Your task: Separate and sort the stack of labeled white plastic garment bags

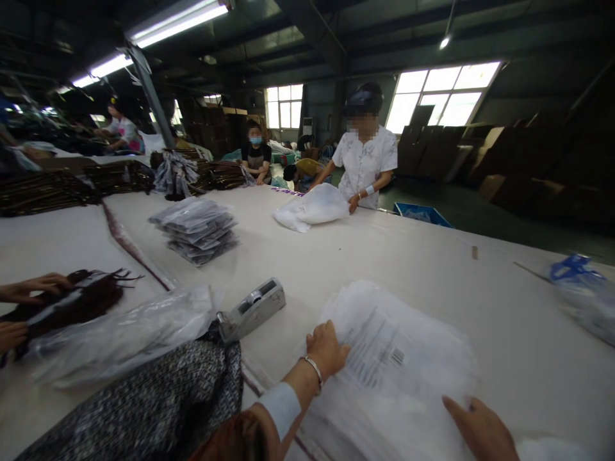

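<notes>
A stack of clear plastic bags (423,339) with printed text and a barcode label lies flat on the white table before me. My left hand (327,349), with a bracelet at the wrist, has its fingers curled on the bags' left edge. At the lower right edge, my right hand (480,426) grips the plastic between thumb and fingers, some of them hidden. Left of my left arm are a grey tape dispenser (254,310) and a dark speckled knitted piece (158,397).
A pile of bagged items (195,230) stands farther back. Across the table (413,256) a co-worker handles a white plastic bag (314,208). At left, another person's hands (33,288) touch a dark fringed item. A blue-tied plastic bag (583,294) lies at right.
</notes>
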`<state>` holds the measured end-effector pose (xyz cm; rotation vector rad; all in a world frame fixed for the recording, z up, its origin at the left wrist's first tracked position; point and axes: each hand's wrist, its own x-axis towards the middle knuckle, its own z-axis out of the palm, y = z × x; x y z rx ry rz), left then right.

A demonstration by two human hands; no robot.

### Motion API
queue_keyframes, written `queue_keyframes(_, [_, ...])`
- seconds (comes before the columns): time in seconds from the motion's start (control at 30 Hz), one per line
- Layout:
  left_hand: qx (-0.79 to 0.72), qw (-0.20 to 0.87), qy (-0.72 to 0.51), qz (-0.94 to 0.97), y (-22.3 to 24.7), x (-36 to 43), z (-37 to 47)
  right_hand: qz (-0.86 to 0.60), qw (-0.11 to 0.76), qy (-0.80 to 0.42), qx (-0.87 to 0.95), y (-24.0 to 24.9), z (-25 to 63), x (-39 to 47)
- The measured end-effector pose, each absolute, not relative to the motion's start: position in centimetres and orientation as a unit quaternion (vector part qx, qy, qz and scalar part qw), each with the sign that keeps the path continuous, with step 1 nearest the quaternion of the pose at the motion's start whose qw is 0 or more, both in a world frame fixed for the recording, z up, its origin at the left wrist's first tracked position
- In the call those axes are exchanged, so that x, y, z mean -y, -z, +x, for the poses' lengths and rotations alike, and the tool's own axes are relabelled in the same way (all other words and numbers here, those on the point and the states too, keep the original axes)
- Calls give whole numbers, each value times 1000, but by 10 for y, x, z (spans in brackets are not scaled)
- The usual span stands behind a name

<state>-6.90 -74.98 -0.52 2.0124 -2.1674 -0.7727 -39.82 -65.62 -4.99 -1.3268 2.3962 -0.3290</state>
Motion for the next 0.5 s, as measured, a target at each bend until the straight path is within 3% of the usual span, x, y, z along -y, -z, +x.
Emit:
queue_keyframes(0.2, [703,57,195,682,7,751,-60,-442,188,93,-872,54,-417,680])
queue_keyframes(0.37, [671,56,240,699,11,772,-51,-388,238,83,-886,56,-426,692])
queue_keyframes(0.5, [653,38,271,706,6,792,-49,-401,229,44,-886,51,-416,704])
